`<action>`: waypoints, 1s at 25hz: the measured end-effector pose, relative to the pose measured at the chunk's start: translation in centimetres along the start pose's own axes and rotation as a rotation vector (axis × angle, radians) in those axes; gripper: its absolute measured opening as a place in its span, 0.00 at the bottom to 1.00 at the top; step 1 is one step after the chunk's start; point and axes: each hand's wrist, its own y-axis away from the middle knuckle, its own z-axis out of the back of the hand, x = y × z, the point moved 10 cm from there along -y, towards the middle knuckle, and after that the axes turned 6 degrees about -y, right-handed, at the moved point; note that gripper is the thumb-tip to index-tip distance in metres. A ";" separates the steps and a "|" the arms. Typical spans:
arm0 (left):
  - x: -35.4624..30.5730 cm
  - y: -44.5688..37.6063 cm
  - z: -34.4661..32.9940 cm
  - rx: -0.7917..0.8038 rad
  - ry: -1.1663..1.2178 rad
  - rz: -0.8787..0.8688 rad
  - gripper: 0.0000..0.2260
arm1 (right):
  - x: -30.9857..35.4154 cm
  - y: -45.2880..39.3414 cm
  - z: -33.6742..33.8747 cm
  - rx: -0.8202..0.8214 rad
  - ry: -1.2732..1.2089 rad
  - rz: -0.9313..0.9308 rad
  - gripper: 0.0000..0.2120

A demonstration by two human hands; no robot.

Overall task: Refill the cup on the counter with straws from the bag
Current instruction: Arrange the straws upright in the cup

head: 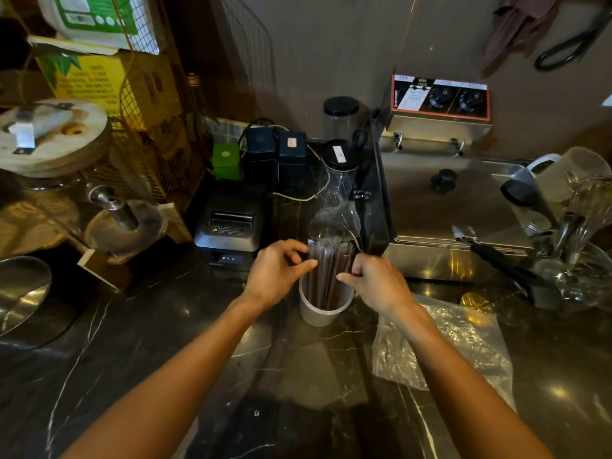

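Note:
A white cup (320, 313) stands on the dark marble counter (165, 342) in the middle of the view. A bundle of dark wrapped straws (329, 270) stands upright in it, reaching well above the rim. My left hand (276, 274) touches the bundle's left side with its fingertips. My right hand (372, 281) pinches the bundle's right side. A clear plastic bag (440, 346) lies flat on the counter to the right of the cup; it looks nearly empty.
Just behind the cup stand a glass carafe (336, 207) with a black lid and a black receipt printer (231, 226). A steel fryer (440, 207) fills the right rear, with glassware (579, 246) beyond it. A drink dispenser (66, 180) and steel bowl (23, 293) are on the left.

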 end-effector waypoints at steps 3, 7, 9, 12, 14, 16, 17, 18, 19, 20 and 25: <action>-1.2 -0.5 -0.8 0.071 -0.058 -0.097 0.06 | 0.5 0.1 -0.4 0.050 0.013 0.041 0.16; -1.6 -1.2 -1.2 0.138 -0.137 -0.116 0.06 | 1.4 0.0 0.6 0.036 0.003 0.128 0.11; -1.9 -1.6 -1.3 0.193 -0.184 -0.142 0.08 | 1.3 -0.3 0.3 0.085 0.013 0.131 0.13; -2.7 -1.7 -1.4 0.224 -0.280 -0.210 0.07 | 1.0 -0.6 -0.2 0.122 0.018 0.087 0.12; -2.5 -1.6 -1.4 0.205 -0.301 -0.197 0.08 | 0.8 -0.6 -0.4 0.130 0.000 0.048 0.15; -1.8 -1.4 -1.7 0.205 -0.282 -0.158 0.09 | -0.1 -0.4 -1.0 0.167 -0.046 -0.014 0.16; -1.5 -1.3 -1.8 0.208 -0.264 -0.138 0.10 | -0.7 -0.3 -1.1 0.181 -0.090 -0.047 0.15; -1.3 -1.1 -1.8 0.201 -0.246 -0.125 0.14 | -1.1 -0.1 -1.0 0.177 -0.139 -0.073 0.13; -1.4 -1.0 -1.4 0.182 -0.240 -0.122 0.20 | -1.3 0.0 -0.5 0.157 -0.183 -0.082 0.12; -1.8 -1.0 -1.0 0.158 -0.251 -0.140 0.27 | -1.2 0.0 0.2 0.128 -0.206 -0.069 0.16; -4.8 -0.7 -2.6 0.292 -0.332 -0.305 0.40 | 2.6 0.4 1.2 0.160 -0.070 0.235 0.45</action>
